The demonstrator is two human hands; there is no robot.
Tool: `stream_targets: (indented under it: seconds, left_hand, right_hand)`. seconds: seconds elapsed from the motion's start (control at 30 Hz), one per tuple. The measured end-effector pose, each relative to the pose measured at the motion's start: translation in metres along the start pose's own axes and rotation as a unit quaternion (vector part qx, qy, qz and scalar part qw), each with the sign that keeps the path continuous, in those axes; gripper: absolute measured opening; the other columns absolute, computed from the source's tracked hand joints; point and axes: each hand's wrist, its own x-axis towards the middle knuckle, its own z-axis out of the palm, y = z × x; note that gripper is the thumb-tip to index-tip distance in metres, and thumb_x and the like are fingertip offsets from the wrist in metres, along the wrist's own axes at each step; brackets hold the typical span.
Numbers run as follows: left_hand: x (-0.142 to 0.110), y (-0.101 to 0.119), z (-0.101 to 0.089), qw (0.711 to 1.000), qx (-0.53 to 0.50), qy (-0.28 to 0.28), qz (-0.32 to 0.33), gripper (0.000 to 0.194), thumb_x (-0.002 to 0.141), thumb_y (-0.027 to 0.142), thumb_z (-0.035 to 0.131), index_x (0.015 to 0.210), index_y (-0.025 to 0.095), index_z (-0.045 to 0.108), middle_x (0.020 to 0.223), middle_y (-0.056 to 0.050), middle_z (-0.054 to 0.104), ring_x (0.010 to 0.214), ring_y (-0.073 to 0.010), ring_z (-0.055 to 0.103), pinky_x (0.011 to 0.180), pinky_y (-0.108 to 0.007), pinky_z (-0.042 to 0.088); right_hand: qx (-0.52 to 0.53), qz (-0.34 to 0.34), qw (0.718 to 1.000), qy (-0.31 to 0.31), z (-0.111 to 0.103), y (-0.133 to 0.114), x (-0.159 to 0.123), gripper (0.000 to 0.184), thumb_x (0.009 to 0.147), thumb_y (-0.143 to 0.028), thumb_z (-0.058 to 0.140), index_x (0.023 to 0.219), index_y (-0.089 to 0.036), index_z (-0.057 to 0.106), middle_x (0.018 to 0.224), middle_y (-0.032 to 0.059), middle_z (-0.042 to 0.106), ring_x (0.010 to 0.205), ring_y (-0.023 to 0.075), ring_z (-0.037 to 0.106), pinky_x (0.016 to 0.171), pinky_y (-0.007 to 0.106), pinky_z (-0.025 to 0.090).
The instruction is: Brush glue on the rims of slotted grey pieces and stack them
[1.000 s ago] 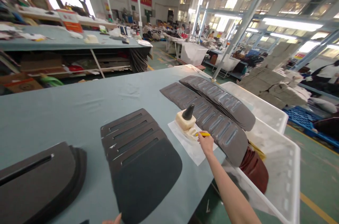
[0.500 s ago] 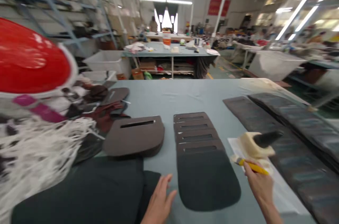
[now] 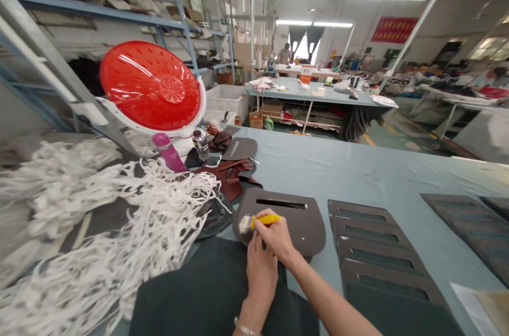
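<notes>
My right hand (image 3: 276, 240) is closed around a yellow-handled brush (image 3: 258, 221), its pale bristles resting on the left edge of a stack of brown slotted leather pieces (image 3: 296, 222). Just below it, my left hand (image 3: 260, 272) lies flat with fingers stretched on a large dark green-black sheet (image 3: 207, 293) at the table's near edge. To the right lies a fanned row of dark slotted pieces (image 3: 369, 248).
A heap of white strips (image 3: 99, 230) covers the left of the grey-blue table (image 3: 358, 171). Behind it stand a red fan (image 3: 151, 87), a pink bottle (image 3: 167, 150) and brown leather scraps (image 3: 226, 171). More dark pieces (image 3: 469, 224) lie far right. A person stands far back.
The view swung left from the glue pot and bins. My right hand carried the brush from the pot to the brown stack; my left hand moved up onto the dark sheet.
</notes>
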Motion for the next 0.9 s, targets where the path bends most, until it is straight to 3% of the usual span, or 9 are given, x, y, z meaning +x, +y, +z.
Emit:
stream_targets:
  seconds: [0.1, 0.23, 0.33, 0.4, 0.47, 0.57, 0.67, 0.77, 0.9]
  left_hand:
    - [-0.001, -0.009, 0.006, 1.000, -0.008, 0.008, 0.006, 0.039, 0.080, 0.012, 0.050, 0.118, 0.016, 0.058, 0.119, -0.014, 0.056, 0.118, -0.0279, 0.048, 0.100, -0.046, 0.043]
    - [-0.001, -0.011, -0.003, 1.000, -0.024, -0.009, 0.004, 0.042, 0.080, 0.009, 0.049, 0.118, 0.025, 0.058, 0.128, -0.010, 0.049, 0.128, -0.0286, 0.039, 0.102, -0.048, 0.041]
    - [0.002, -0.010, -0.010, 0.999, -0.024, -0.022, 0.005, 0.040, 0.081, 0.009, 0.049, 0.117, 0.024, 0.058, 0.126, -0.011, 0.050, 0.128, -0.0287, 0.039, 0.102, -0.049, 0.041]
    - [0.004, -0.010, -0.012, 0.999, -0.025, -0.030, 0.008, 0.038, 0.082, 0.011, 0.048, 0.117, 0.023, 0.058, 0.126, -0.011, 0.049, 0.128, -0.0288, 0.039, 0.102, -0.049, 0.041]
    - [0.005, -0.009, -0.013, 0.999, -0.025, -0.036, 0.011, 0.037, 0.084, 0.012, 0.047, 0.117, 0.023, 0.058, 0.127, -0.012, 0.049, 0.128, -0.0287, 0.038, 0.102, -0.048, 0.040]
    - [0.006, -0.008, -0.015, 0.999, -0.023, -0.041, 0.016, 0.036, 0.085, 0.014, 0.046, 0.118, 0.022, 0.058, 0.127, -0.013, 0.048, 0.128, -0.0294, 0.038, 0.102, -0.048, 0.039]
    - [0.007, -0.006, -0.018, 0.998, -0.022, -0.050, 0.028, 0.035, 0.086, 0.016, 0.044, 0.118, 0.021, 0.057, 0.127, -0.014, 0.046, 0.128, -0.0301, 0.037, 0.103, -0.048, 0.038]
    - [0.007, -0.003, -0.022, 0.997, -0.032, -0.063, 0.030, 0.036, 0.086, 0.016, 0.043, 0.120, 0.021, 0.056, 0.128, -0.014, 0.045, 0.128, -0.0304, 0.037, 0.102, -0.048, 0.037]
    - [0.010, -0.007, -0.028, 0.993, -0.083, -0.089, 0.005, 0.035, 0.084, 0.018, 0.047, 0.117, 0.023, 0.057, 0.127, -0.013, 0.047, 0.126, -0.0312, 0.038, 0.100, -0.051, 0.038]
  right_hand:
    - [-0.060, -0.028, 0.997, -0.041, 0.034, 0.012, 0.034, 0.013, 0.075, -0.028, 0.054, 0.074, -0.021, 0.064, 0.062, -0.0032, 0.061, 0.054, 0.0113, 0.055, 0.052, 0.020, 0.040]
    - [-0.138, -0.018, 0.985, 0.104, 0.049, 0.030, 0.088, 0.019, 0.078, -0.034, 0.051, 0.077, -0.020, 0.064, 0.062, -0.0018, 0.062, 0.056, 0.0135, 0.057, 0.059, 0.023, 0.043]
    - [-0.173, 0.000, 0.974, 0.149, 0.037, 0.044, 0.112, 0.024, 0.078, -0.041, 0.051, 0.078, -0.020, 0.064, 0.060, -0.0008, 0.063, 0.057, 0.0157, 0.060, 0.062, 0.025, 0.044]
    - [-0.194, 0.023, 0.966, 0.169, 0.010, 0.055, 0.114, 0.027, 0.078, -0.043, 0.050, 0.078, -0.020, 0.065, 0.059, 0.0000, 0.064, 0.058, 0.0167, 0.061, 0.062, 0.025, 0.045]
    - [-0.237, 0.065, 0.943, 0.225, -0.032, 0.065, 0.105, 0.029, 0.077, -0.043, 0.050, 0.076, -0.019, 0.065, 0.058, 0.0017, 0.064, 0.058, 0.0183, 0.062, 0.063, 0.026, 0.045]
    - [-0.314, 0.129, 0.885, 0.319, -0.104, 0.075, 0.081, 0.030, 0.075, -0.041, 0.046, 0.072, -0.017, 0.065, 0.059, 0.0049, 0.065, 0.062, 0.0209, 0.062, 0.066, 0.029, 0.044]
    - [-0.347, 0.163, 0.852, 0.356, -0.152, 0.075, 0.048, 0.030, 0.074, -0.039, 0.044, 0.071, -0.017, 0.064, 0.063, 0.0061, 0.066, 0.064, 0.0215, 0.062, 0.067, 0.028, 0.042]
    - [-0.360, 0.175, 0.840, 0.366, -0.165, 0.067, 0.006, 0.026, 0.073, -0.039, 0.045, 0.070, -0.019, 0.062, 0.066, 0.0046, 0.066, 0.065, 0.0211, 0.061, 0.066, 0.028, 0.040]
    - [-0.356, 0.195, 0.833, 0.376, -0.145, 0.045, -0.053, 0.021, 0.074, -0.036, 0.046, 0.064, -0.021, 0.056, 0.058, 0.0011, 0.061, 0.059, 0.0192, 0.057, 0.061, 0.026, 0.037]
